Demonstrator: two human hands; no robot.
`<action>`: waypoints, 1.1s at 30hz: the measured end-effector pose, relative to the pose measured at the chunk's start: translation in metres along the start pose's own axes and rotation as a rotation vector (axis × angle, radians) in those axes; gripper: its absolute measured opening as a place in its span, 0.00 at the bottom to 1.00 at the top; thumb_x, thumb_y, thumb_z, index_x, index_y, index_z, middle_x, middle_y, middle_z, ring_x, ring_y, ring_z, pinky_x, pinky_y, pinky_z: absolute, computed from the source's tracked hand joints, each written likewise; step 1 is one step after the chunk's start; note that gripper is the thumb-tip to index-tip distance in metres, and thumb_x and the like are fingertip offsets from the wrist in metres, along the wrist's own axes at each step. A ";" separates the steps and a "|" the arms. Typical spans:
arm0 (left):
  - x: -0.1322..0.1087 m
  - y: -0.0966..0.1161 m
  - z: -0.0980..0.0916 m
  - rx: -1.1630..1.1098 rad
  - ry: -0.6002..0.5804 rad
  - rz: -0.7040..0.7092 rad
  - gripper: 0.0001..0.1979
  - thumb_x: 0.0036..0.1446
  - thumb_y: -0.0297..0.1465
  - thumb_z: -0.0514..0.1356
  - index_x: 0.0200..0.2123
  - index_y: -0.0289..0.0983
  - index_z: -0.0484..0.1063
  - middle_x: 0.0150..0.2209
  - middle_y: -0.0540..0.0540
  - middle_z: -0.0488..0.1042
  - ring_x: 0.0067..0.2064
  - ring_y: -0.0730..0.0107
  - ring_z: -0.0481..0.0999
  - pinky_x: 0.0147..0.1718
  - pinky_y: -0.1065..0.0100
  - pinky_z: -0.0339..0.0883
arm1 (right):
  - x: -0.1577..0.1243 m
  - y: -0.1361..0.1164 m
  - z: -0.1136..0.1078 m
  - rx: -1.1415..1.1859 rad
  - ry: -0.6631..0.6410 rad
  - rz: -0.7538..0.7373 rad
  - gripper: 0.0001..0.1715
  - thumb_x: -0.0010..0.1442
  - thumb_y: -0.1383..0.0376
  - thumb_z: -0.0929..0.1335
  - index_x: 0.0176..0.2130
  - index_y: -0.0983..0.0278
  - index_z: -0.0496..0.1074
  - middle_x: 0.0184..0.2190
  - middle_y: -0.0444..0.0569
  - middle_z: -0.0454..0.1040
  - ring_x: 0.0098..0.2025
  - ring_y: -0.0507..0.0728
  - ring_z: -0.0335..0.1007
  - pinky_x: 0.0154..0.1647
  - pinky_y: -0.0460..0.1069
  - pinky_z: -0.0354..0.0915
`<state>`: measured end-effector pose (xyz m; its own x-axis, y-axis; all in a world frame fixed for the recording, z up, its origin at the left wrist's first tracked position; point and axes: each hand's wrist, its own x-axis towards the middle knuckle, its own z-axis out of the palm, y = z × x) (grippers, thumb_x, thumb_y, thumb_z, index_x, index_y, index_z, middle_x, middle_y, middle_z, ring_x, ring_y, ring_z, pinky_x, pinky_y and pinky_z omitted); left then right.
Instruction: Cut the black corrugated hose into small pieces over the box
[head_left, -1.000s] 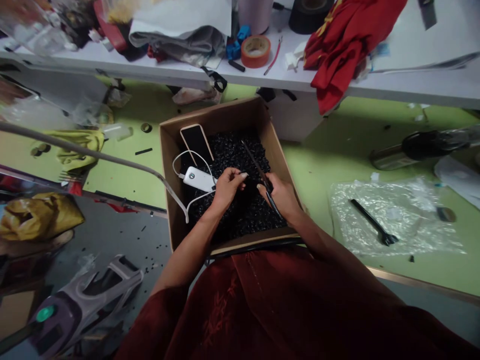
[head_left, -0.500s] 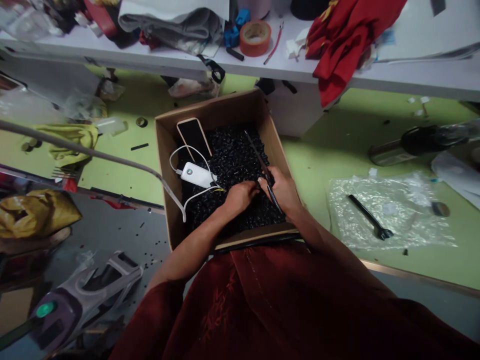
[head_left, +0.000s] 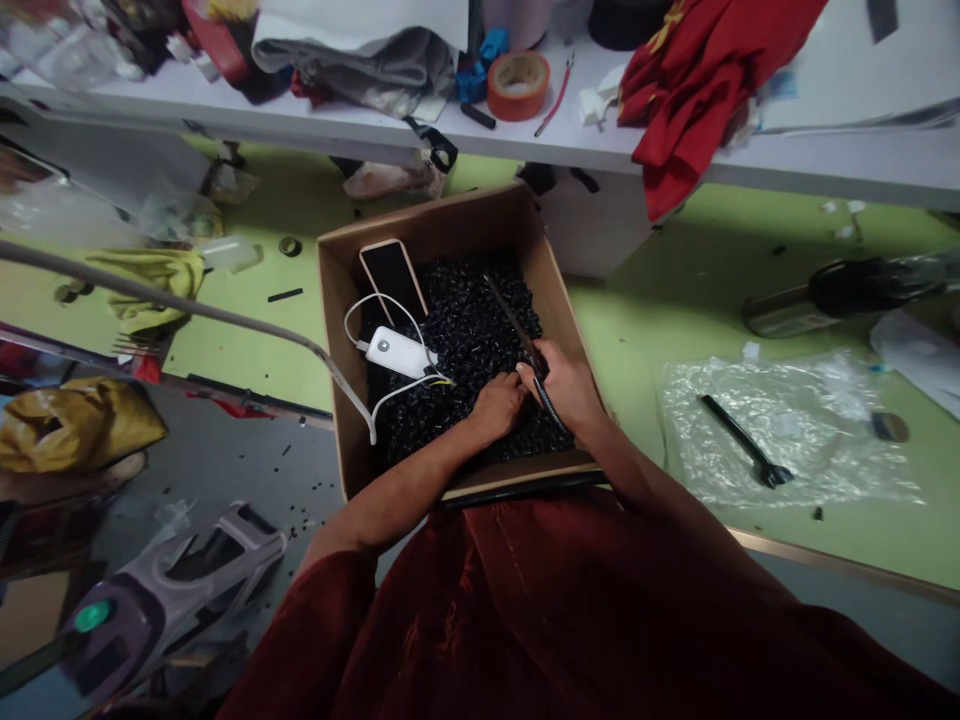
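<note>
My right hand (head_left: 566,385) is closed around dark scissors (head_left: 512,318), whose long blades point up and away over a heap of small black pieces (head_left: 472,300). The pieces fill the bottom of an open cardboard box (head_left: 555,290). Just left of the scissors, my left hand (head_left: 501,405) is closed low over the heap, its fingertips close to my right hand. What they pinch is hidden. Inside the box, a white power bank (head_left: 397,353) with a white cable and a phone (head_left: 392,280) lie on the left. Black ribbed tubing (head_left: 525,488) runs along the box's near edge.
A grey cable (head_left: 225,312) crosses from the left into the box. On the right lie a clear plastic bag (head_left: 847,470) with a black strip (head_left: 739,433) and a dark bottle (head_left: 787,308). A white shelf behind holds orange tape (head_left: 517,88) and red cloth (head_left: 697,110).
My left hand has shifted slightly right, closer to the right hand. The scissors remain in my right hand, and the whole view has shifted a little.
</note>
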<state>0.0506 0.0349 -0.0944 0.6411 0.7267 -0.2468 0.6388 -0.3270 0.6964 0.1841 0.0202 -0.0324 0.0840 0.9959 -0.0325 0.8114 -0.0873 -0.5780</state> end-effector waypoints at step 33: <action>0.005 0.002 -0.092 -1.204 0.498 -0.230 0.12 0.45 0.28 0.66 0.35 0.35 0.71 0.25 0.54 0.68 0.25 0.80 0.65 0.26 0.72 0.59 | 0.001 0.000 0.001 0.061 -0.089 -0.009 0.25 0.59 0.54 0.64 0.53 0.64 0.64 0.43 0.55 0.74 0.41 0.61 0.71 0.41 0.54 0.65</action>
<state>0.0161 0.0932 -0.0326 0.1806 0.9203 -0.3471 -0.2293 0.3826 0.8950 0.1835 0.0208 -0.0329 0.0229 0.9950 -0.0977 0.7749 -0.0794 -0.6270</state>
